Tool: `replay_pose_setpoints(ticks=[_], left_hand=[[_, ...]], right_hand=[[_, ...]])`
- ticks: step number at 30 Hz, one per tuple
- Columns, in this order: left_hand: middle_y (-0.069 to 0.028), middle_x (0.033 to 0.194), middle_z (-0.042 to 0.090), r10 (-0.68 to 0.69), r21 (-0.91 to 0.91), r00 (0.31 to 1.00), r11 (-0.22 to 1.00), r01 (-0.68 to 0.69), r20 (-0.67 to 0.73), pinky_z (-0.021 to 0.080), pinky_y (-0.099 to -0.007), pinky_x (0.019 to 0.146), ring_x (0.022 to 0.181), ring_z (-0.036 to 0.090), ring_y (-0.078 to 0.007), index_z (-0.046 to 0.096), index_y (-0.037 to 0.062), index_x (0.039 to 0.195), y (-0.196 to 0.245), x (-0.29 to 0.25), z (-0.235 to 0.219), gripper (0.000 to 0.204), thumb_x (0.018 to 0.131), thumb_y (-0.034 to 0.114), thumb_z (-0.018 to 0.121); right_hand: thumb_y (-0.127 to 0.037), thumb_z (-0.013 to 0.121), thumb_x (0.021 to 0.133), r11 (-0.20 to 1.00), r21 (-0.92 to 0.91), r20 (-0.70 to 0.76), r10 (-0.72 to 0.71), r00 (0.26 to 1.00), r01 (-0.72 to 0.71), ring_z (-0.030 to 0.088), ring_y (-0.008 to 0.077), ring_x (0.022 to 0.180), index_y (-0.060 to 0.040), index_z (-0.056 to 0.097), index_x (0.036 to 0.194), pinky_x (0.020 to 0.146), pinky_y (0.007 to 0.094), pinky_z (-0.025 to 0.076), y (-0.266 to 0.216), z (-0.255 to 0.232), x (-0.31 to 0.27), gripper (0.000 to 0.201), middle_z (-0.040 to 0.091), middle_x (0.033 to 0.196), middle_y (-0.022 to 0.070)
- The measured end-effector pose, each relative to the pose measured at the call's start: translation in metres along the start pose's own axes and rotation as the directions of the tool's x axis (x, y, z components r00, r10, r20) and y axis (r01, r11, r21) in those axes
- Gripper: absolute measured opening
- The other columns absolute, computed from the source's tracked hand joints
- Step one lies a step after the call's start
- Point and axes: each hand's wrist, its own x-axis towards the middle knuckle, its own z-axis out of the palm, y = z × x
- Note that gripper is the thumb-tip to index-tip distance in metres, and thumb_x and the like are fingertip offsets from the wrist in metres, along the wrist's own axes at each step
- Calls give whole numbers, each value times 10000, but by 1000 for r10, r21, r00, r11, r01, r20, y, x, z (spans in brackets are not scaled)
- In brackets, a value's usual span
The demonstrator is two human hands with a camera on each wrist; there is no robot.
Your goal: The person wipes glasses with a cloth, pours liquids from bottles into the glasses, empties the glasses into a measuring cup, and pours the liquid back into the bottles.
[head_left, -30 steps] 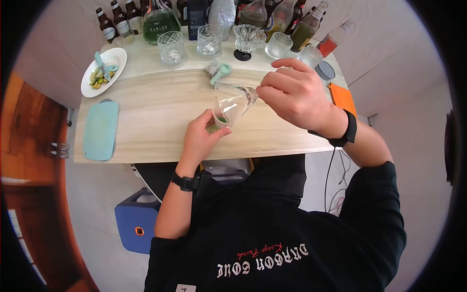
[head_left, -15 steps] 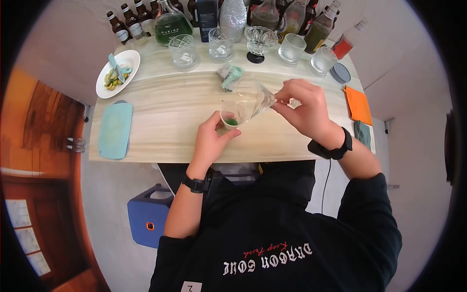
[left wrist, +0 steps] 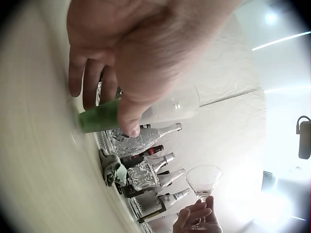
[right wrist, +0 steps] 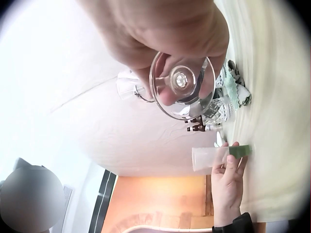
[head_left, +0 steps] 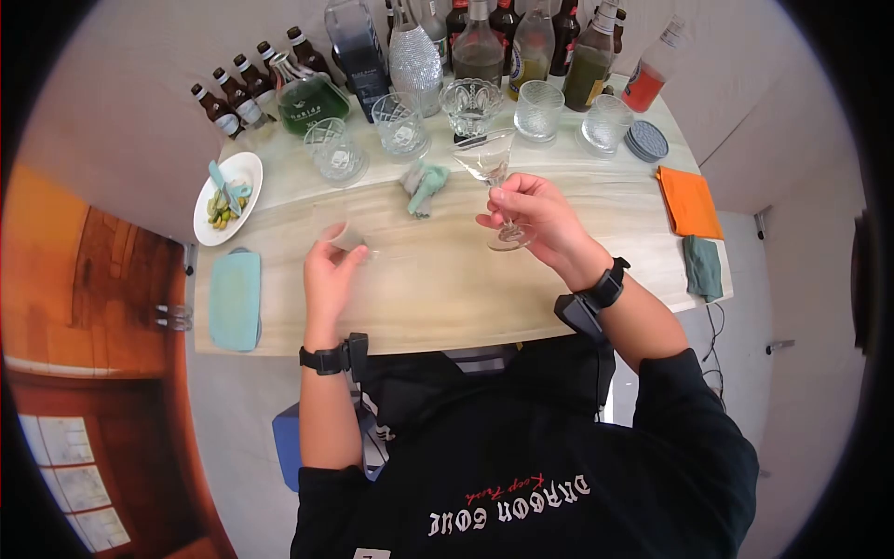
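My left hand [head_left: 326, 279] grips a tall translucent cup [left wrist: 170, 108], with green liquid in its bottom. In the left wrist view the cup stands upright, its base right at the tabletop, thumb and fingers around its lower part. With my right hand [head_left: 545, 222] I hold a clear martini glass [head_left: 484, 164] by the stem, upright above the table. Its bowl shows no liquid, and its round foot [head_left: 511, 238] hangs below the fingers. A crumpled grey-green cloth [head_left: 424, 190] lies between the two hands, farther back on the table.
Several cut-glass tumblers [head_left: 335, 160] and a black-footed glass bowl [head_left: 470, 104] line the back, before many bottles [head_left: 414, 65]. At left are a plate [head_left: 251, 170] of green pieces with tongs and a light-blue board [head_left: 235, 303]. An orange cloth [head_left: 689, 203] and coasters [head_left: 646, 140] lie right.
The martini glass, earlier tipped over the cup, is now upright and farther right, away from it. My left hand has carried the cup left.
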Motion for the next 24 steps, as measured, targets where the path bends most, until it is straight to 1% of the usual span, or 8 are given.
replay_pose_setpoints(ticks=[6,8,9,11,13,17,21,24], left_hand=[[-102,1001,691,87,-17,987,996,-90,-132,518,-290,818,928,648,-161,544,-8,1323,-3,7,-6,564,825,79,794],[-89,980,667,190,436,919,900,-23,-345,516,-285,787,872,632,-149,550,3,1287,8,-21,-7,587,781,98,831],[-89,980,667,195,450,920,893,-23,-339,516,-285,787,872,632,-149,550,3,1287,21,-35,0,587,781,98,831],[-57,991,599,-62,400,931,891,214,-359,517,-329,787,870,575,-160,555,12,1248,49,-62,25,584,758,113,855],[-154,1077,612,-28,386,999,922,40,-36,508,-381,836,962,624,-243,521,15,1291,59,-63,59,644,763,183,849],[-186,1151,592,387,651,910,653,-386,150,477,-435,934,1121,569,-378,493,14,1344,57,-1,107,644,806,214,786],[-193,1199,584,390,718,908,587,-374,154,508,-399,887,1058,614,-342,540,20,1346,42,52,125,587,826,196,750],[-195,1155,612,132,731,970,638,-241,204,511,-397,868,1005,635,-332,645,6,1228,44,70,125,466,816,196,750]], right_hand=[[-102,710,919,996,91,2,-24,1000,23,637,136,705,-57,626,834,827,328,564,11,-26,16,128,657,808,42],[-108,711,920,992,116,-9,-54,999,55,643,139,726,-68,624,830,775,305,550,14,-34,18,131,663,823,39],[-108,711,920,990,132,-8,-56,998,57,643,139,726,-68,624,830,775,305,550,15,-38,19,131,663,823,39],[-105,712,919,983,148,-7,-107,994,107,648,140,749,-76,621,838,732,289,532,17,-45,21,125,670,833,41],[-101,716,914,980,155,-7,-121,993,120,649,141,755,-78,616,838,728,285,528,19,-55,29,127,672,837,43],[-87,734,896,984,100,-101,-139,985,149,653,140,765,-85,602,840,714,271,519,15,-57,25,143,676,833,43],[-76,747,882,976,114,-59,-181,982,187,662,137,772,-89,596,838,692,262,512,22,-72,29,158,683,827,45],[-66,754,873,969,118,-58,-210,976,216,670,136,780,-90,597,848,679,257,505,21,-71,32,161,691,826,48]])
